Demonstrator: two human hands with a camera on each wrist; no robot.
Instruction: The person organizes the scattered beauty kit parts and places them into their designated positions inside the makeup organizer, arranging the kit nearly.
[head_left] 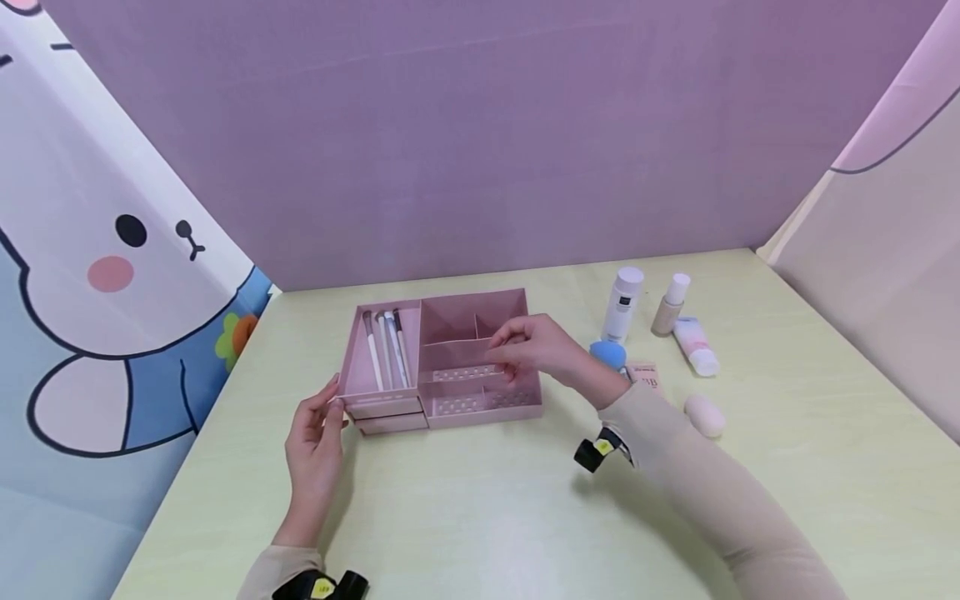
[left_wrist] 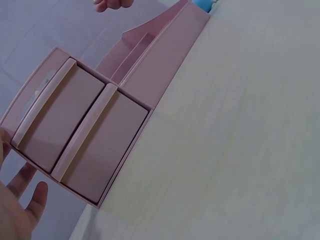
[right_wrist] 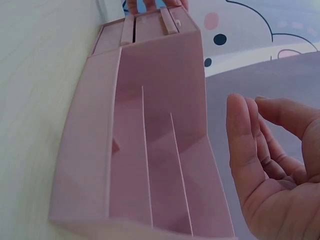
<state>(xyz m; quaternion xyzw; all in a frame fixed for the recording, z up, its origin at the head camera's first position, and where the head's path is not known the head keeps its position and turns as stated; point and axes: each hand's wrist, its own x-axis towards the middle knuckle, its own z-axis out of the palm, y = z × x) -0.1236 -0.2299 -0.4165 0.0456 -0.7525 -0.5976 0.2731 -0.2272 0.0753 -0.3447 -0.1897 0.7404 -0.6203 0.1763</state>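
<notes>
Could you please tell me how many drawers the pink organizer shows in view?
2: the upper drawer sits beneath the brush compartment of the pink organizer, and the lower drawer is directly below it, nearest the table. The organizer's outer back is hidden.

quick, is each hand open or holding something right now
Left hand: open, touching the organizer at its front left corner.
Right hand: open, loosely curled above the organizer, holding nothing visible.

organizer (head_left: 448, 321) partly behind right fingers (head_left: 508, 354), pink card (head_left: 647, 374) partly covered by right sleeve (head_left: 705, 483), bottle label (head_left: 625, 301) too small to read
</notes>
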